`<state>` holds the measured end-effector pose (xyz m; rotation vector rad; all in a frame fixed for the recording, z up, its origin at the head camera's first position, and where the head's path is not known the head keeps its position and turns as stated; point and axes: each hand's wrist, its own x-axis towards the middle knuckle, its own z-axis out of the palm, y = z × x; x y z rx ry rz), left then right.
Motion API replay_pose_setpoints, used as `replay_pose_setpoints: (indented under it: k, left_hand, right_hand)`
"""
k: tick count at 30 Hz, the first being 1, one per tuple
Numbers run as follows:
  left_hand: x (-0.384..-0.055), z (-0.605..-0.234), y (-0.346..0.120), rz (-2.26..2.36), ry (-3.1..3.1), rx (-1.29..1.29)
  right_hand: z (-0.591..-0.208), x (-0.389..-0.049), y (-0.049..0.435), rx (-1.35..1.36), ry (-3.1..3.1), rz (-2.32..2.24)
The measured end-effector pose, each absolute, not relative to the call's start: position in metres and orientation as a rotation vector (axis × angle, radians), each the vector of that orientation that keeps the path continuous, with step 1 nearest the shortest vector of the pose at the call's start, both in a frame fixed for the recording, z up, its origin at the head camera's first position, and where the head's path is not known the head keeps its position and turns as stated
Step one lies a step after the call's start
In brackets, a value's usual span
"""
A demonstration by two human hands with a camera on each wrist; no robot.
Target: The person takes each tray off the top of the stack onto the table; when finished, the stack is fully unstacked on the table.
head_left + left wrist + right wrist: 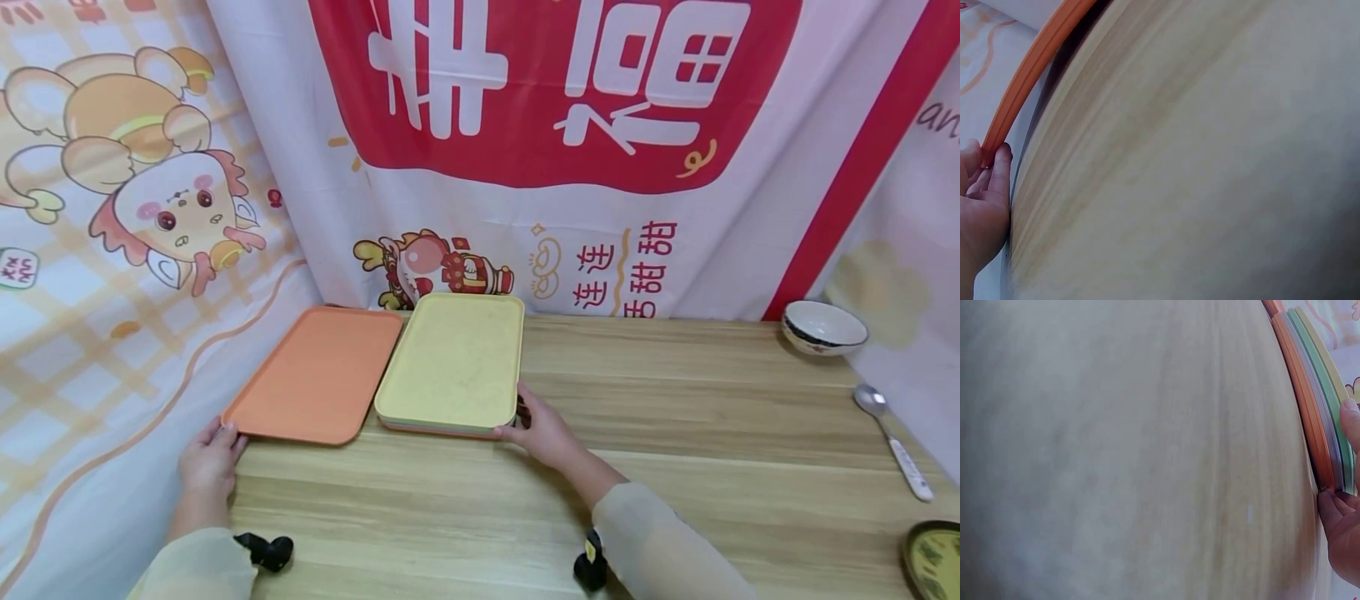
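Observation:
An orange tray (pixel 315 375) lies at the left of the wooden table, beside a stack of trays with a yellow tray (pixel 453 358) on top. My left hand (pixel 207 462) pinches the orange tray's near left corner; in the left wrist view, the thumb and fingers lie on either side of its rim. At the stack's near right corner, my right hand (pixel 551 437) grips the edges. The right wrist view shows a green tray (pixel 1319 387), a grey tray (pixel 1310 381) and an orange bottom tray (pixel 1302 394) under the yellow one, with fingertips at the underside.
A white bowl (pixel 823 327) stands at the back right, with a metal spoon (pixel 892 442) in front of it. A dark-rimmed green dish (pixel 936 560) sits at the right edge. Printed cloth (pixel 555 242) hangs behind the table and along both sides.

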<state>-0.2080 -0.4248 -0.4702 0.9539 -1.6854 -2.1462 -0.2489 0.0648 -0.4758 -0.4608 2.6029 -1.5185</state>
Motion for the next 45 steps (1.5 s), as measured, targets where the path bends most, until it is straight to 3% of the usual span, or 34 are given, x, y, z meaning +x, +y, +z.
replay_pose_setpoints:
  k: [12,34,45]
  left_hand:
    - [-0.208,-0.457,-0.401,-1.755,-2.048,0.860]
    - [-0.236,-0.456,-0.281,-1.950,-2.342,0.184]
    - [-0.245,-0.473,-0.251,-2.060,-2.361,-0.005]
  right_hand:
    - [-0.477,-0.249,0.064,-0.442,2.593,-1.530]
    - [-0.477,-0.249,0.065,-0.427,2.572,-1.535]
    - [-0.475,-0.248,0.065,-0.429,2.564,-1.579]
